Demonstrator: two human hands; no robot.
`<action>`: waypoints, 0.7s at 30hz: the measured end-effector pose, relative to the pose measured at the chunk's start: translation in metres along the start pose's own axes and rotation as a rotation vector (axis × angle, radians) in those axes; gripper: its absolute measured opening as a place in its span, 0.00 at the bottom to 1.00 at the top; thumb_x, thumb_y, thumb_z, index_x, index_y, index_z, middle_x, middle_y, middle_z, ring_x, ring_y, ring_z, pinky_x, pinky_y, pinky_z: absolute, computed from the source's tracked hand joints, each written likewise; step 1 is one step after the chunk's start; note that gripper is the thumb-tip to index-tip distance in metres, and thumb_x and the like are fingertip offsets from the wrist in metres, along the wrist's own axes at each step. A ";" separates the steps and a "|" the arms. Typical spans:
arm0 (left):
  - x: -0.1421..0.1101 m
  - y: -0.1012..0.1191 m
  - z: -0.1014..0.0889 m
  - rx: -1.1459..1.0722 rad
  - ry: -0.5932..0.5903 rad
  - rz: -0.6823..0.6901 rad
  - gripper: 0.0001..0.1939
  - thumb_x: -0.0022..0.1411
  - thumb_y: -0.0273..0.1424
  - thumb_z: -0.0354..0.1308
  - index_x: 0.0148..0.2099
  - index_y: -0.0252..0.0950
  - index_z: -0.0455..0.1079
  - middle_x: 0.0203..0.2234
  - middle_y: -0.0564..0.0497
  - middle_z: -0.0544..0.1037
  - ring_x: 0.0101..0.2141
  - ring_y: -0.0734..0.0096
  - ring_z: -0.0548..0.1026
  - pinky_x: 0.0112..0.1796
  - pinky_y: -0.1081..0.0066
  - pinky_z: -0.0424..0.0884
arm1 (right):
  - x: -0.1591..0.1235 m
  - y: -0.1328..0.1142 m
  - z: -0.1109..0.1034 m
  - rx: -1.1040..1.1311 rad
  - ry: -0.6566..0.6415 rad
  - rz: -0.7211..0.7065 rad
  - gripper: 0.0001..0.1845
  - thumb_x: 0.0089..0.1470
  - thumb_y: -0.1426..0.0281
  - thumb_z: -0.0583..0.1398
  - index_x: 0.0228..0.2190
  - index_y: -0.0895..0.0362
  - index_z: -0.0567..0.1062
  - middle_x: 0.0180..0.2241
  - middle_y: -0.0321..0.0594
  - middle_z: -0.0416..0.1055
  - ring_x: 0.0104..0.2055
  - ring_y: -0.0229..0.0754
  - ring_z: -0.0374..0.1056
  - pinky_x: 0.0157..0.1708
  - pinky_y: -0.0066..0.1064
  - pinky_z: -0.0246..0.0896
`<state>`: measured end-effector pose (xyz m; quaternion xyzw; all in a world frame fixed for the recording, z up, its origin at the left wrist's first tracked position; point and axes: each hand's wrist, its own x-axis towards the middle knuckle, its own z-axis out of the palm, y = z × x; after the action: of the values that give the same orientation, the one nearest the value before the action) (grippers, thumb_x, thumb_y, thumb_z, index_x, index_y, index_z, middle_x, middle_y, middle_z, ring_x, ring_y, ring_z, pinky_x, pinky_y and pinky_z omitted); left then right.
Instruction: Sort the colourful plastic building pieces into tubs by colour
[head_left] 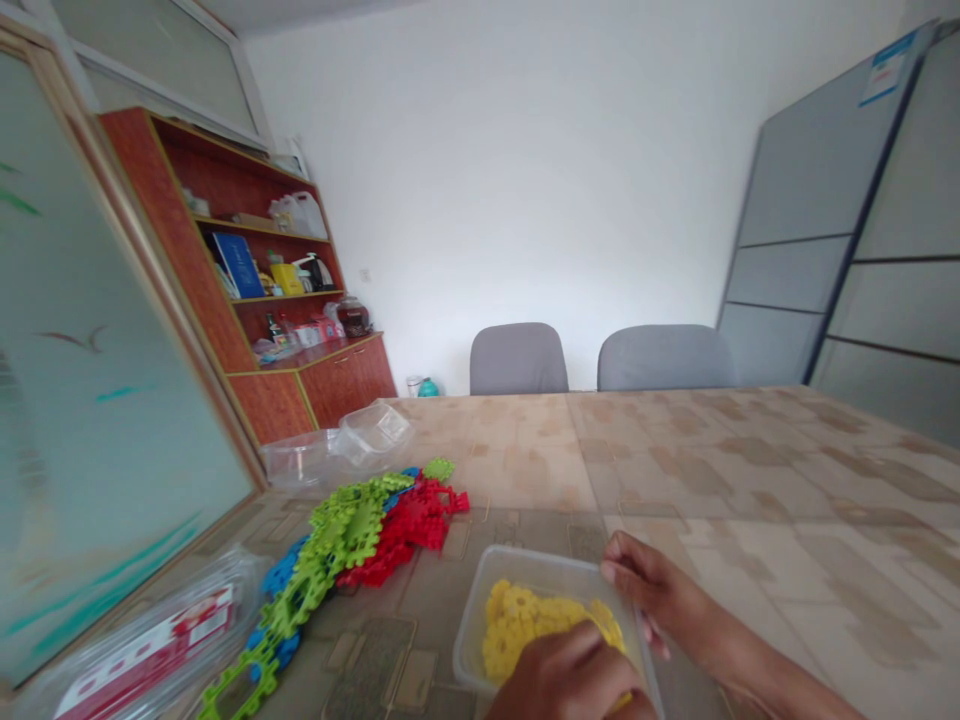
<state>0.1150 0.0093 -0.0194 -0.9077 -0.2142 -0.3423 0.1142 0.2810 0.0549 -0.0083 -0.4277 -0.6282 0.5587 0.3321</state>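
Note:
A clear plastic container (471, 622) stands on the table in front of me, holding several yellow flower-shaped plastic pieces (517, 610). My right hand (645, 580) pinches its far right corner, thumb and fingers on either side of the rim. Over the near side of the container is my left hand (574, 672), its fingers curled down among the yellow pieces. Those fingertips are hidden, so what they hold does not show. Left of the container lies a heap of linked pieces: green (341, 530), red (409, 530) and blue (279, 570).
Clear plastic tubs (371, 435) sit at the table's far left. Plastic packaging with a red and white label (161, 650) lies near left. Two grey chairs (517, 358) stand beyond the patterned table (712, 470). A wooden shelf unit (244, 250) is against the back left.

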 end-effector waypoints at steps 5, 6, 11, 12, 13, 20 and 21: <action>0.003 0.000 -0.007 -0.119 -0.174 -0.046 0.11 0.66 0.34 0.55 0.31 0.39 0.73 0.35 0.49 0.79 0.39 0.68 0.76 0.38 0.75 0.74 | -0.002 -0.002 0.001 0.065 0.010 -0.008 0.29 0.47 0.40 0.57 0.26 0.53 0.60 0.13 0.23 0.55 0.12 0.28 0.50 0.11 0.19 0.46; 0.004 0.000 -0.008 -0.131 -0.200 -0.066 0.11 0.65 0.36 0.55 0.31 0.39 0.73 0.36 0.49 0.79 0.40 0.67 0.76 0.39 0.74 0.75 | -0.002 -0.003 0.001 0.080 0.011 0.003 0.29 0.46 0.40 0.58 0.26 0.53 0.60 0.13 0.23 0.55 0.12 0.28 0.50 0.11 0.19 0.46; 0.007 0.002 -0.006 -0.128 -0.197 -0.142 0.14 0.60 0.44 0.59 0.29 0.39 0.72 0.28 0.49 0.77 0.33 0.66 0.76 0.32 0.73 0.76 | -0.004 -0.011 0.004 0.223 0.058 0.063 0.29 0.46 0.42 0.60 0.24 0.54 0.61 0.13 0.23 0.55 0.14 0.28 0.49 0.13 0.19 0.45; 0.007 0.002 -0.004 -0.123 -0.184 -0.151 0.15 0.61 0.44 0.59 0.29 0.39 0.72 0.27 0.49 0.77 0.31 0.67 0.76 0.30 0.73 0.75 | -0.005 -0.014 0.005 0.262 0.062 0.068 0.28 0.47 0.43 0.60 0.23 0.55 0.61 0.14 0.23 0.55 0.15 0.28 0.50 0.14 0.19 0.45; 0.006 0.002 -0.001 -0.117 -0.174 -0.161 0.15 0.61 0.44 0.58 0.29 0.39 0.71 0.25 0.50 0.76 0.30 0.67 0.75 0.29 0.73 0.75 | -0.006 -0.016 0.005 0.305 0.062 0.073 0.28 0.47 0.44 0.61 0.23 0.55 0.62 0.14 0.24 0.56 0.15 0.28 0.50 0.14 0.19 0.45; 0.006 0.002 0.006 -0.072 -0.277 -0.423 0.10 0.63 0.36 0.58 0.31 0.38 0.71 0.24 0.51 0.75 0.24 0.71 0.72 0.24 0.74 0.69 | -0.012 -0.020 0.002 0.512 -0.015 0.140 0.22 0.42 0.57 0.70 0.30 0.60 0.72 0.19 0.28 0.63 0.20 0.28 0.57 0.21 0.20 0.52; 0.009 -0.001 0.001 -0.098 -0.287 -0.419 0.09 0.63 0.36 0.58 0.31 0.39 0.71 0.24 0.51 0.76 0.25 0.70 0.73 0.26 0.73 0.70 | -0.011 -0.018 0.002 0.523 -0.025 0.144 0.22 0.42 0.57 0.71 0.29 0.60 0.72 0.19 0.28 0.63 0.20 0.28 0.57 0.21 0.21 0.52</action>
<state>0.1210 0.0132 -0.0145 -0.8872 -0.3950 -0.2361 -0.0349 0.2811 0.0437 0.0096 -0.3642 -0.4344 0.7293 0.3831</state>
